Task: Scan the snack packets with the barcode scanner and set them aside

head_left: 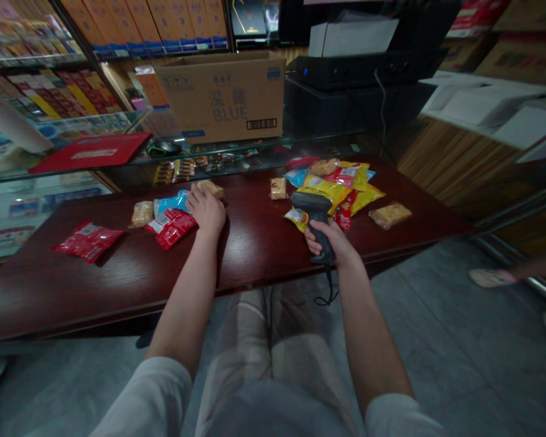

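Observation:
My right hand (330,240) is wrapped round the grip of a dark barcode scanner (312,205), whose cord hangs past the table's front edge. The scanner's head is above a heap of yellow snack bags (325,189). To the left, my left hand (206,208) has its fingers closed on a clear-wrapped pastry (215,189) lying on the table. Beside that hand are a red packet (171,227), a blue packet (170,202) and another wrapped pastry (142,214). A second red packet (89,240) lies farther left.
The dark red wooden table (131,282) backs onto a glass counter. On the counter stand a cardboard box (222,100), a computer mouse (164,147) and a red folder (91,152). Single wrapped pastries (390,215) lie around the heap. Another person's foot (491,278) shows at right.

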Demonstrator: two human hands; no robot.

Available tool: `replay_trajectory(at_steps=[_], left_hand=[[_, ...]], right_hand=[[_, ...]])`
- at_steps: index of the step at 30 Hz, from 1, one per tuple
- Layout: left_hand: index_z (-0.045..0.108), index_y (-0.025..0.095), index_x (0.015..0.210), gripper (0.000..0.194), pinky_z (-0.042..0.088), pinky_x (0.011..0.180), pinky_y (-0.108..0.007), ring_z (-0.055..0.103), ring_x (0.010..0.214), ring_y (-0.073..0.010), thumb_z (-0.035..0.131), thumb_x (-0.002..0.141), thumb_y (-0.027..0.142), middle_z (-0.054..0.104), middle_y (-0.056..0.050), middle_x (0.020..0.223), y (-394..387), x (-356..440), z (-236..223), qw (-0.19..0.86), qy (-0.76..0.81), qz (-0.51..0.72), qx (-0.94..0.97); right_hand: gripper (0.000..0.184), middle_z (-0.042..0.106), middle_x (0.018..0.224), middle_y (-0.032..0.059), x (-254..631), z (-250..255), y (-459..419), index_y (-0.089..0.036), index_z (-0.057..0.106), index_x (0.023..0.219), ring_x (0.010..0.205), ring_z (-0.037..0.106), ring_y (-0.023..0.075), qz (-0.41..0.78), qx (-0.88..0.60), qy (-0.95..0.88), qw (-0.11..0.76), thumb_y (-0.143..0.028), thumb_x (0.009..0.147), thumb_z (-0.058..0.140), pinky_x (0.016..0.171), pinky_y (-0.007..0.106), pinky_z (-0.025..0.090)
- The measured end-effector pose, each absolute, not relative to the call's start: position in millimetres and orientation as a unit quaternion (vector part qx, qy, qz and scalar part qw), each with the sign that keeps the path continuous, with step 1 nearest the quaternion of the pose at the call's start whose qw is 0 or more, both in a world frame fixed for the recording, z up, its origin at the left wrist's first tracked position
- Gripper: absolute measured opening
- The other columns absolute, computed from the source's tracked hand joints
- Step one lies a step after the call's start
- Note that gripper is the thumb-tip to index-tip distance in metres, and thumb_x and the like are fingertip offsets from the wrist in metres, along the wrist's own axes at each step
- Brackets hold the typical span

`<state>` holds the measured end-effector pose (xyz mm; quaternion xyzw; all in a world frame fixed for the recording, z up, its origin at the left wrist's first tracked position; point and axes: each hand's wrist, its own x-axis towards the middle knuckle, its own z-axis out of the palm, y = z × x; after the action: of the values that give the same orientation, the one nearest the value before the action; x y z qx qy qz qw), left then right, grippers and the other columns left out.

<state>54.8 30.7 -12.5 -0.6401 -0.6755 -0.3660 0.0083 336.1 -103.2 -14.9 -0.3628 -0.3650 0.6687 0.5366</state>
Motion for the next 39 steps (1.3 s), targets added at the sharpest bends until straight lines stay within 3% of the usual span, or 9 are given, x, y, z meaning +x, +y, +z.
replay_trajectory(at_steps=[4,7,11,17,21,25,31,35,39], left_hand=[[0.050,0.010,0.146,0.070,0.015,0.119,-0.063,0.027,0.150,-0.0446,0.054,0.076,0.015,0.033,-0.025,0.162,30,57,-10,0.007,-0.660,-0.372,-0.653],[0.064,0.018,0.130,0.053,0.008,0.123,-0.062,0.028,0.151,-0.0396,0.055,0.077,0.017,0.042,-0.018,0.158,31,60,-11,-0.007,-0.596,-0.353,-0.721],[0.067,0.018,0.125,0.045,-0.002,0.125,-0.061,0.032,0.151,-0.0346,0.052,0.082,0.018,0.052,-0.018,0.150,33,65,-17,-0.041,-0.530,-0.336,-0.778],[0.061,0.011,0.134,0.055,-0.008,0.121,-0.067,0.028,0.152,-0.0414,0.056,0.087,0.038,0.047,-0.023,0.155,38,63,-31,-0.060,-0.595,-0.368,-0.712],[0.056,0.003,0.138,0.062,-0.007,0.121,-0.068,0.019,0.155,-0.0439,0.056,0.088,0.039,0.040,-0.029,0.157,36,63,-30,-0.050,-0.616,-0.371,-0.693],[0.053,0.005,0.139,0.055,0.000,0.122,-0.067,0.023,0.154,-0.0410,0.048,0.093,0.035,0.039,-0.028,0.158,27,80,-16,-0.019,-0.593,-0.319,-0.739],[0.047,0.006,0.146,0.065,0.035,0.114,-0.051,0.049,0.136,-0.0377,0.045,0.097,0.049,0.053,-0.023,0.147,21,138,1,-0.081,-0.613,-0.179,-0.765],[0.049,0.003,0.143,0.079,0.035,0.112,-0.054,0.045,0.137,-0.0436,0.048,0.091,0.064,0.052,-0.026,0.148,29,170,-1,-0.139,-0.632,-0.175,-0.742],[0.040,0.001,0.149,0.089,0.033,0.111,-0.056,0.041,0.138,-0.0463,0.052,0.089,0.065,0.048,-0.029,0.150,36,186,-8,-0.149,-0.650,-0.216,-0.714]], right_hand=[[0.044,0.052,0.056,-0.0074,336,-15,-104,-0.023,0.042,0.082,0.035,0.038,0.0047,0.667,-0.362,-0.366,0.539,-0.042,0.073,0.081,0.033,0.018,0.030],[0.043,0.052,0.055,-0.0073,336,-14,-104,-0.022,0.043,0.082,0.035,0.038,0.0046,0.665,-0.365,-0.363,0.541,-0.042,0.073,0.081,0.033,0.018,0.031],[0.045,0.052,0.055,-0.0077,336,-15,-104,-0.022,0.042,0.082,0.035,0.038,0.0046,0.663,-0.368,-0.367,0.538,-0.043,0.073,0.081,0.034,0.018,0.031],[0.043,0.052,0.055,-0.0080,336,-13,-105,-0.022,0.044,0.088,0.035,0.038,0.0050,0.663,-0.364,-0.373,0.537,-0.042,0.074,0.079,0.034,0.018,0.031],[0.042,0.052,0.055,-0.0080,335,-12,-105,-0.022,0.046,0.088,0.035,0.038,0.0050,0.664,-0.364,-0.368,0.540,-0.042,0.073,0.079,0.033,0.018,0.031],[0.042,0.052,0.056,-0.0084,335,-12,-105,-0.022,0.046,0.089,0.035,0.039,0.0049,0.665,-0.361,-0.368,0.541,-0.041,0.073,0.079,0.034,0.018,0.031],[0.041,0.053,0.056,-0.0087,338,-16,-103,-0.021,0.047,0.091,0.035,0.039,0.0050,0.667,-0.356,-0.369,0.540,-0.042,0.075,0.078,0.034,0.018,0.031],[0.039,0.054,0.057,-0.0084,338,-17,-102,-0.020,0.049,0.093,0.036,0.040,0.0048,0.664,-0.355,-0.372,0.543,-0.042,0.077,0.077,0.035,0.018,0.032],[0.041,0.052,0.055,-0.0091,338,-17,-101,-0.021,0.049,0.093,0.035,0.039,0.0051,0.663,-0.354,-0.370,0.546,-0.043,0.075,0.078,0.033,0.018,0.031]])
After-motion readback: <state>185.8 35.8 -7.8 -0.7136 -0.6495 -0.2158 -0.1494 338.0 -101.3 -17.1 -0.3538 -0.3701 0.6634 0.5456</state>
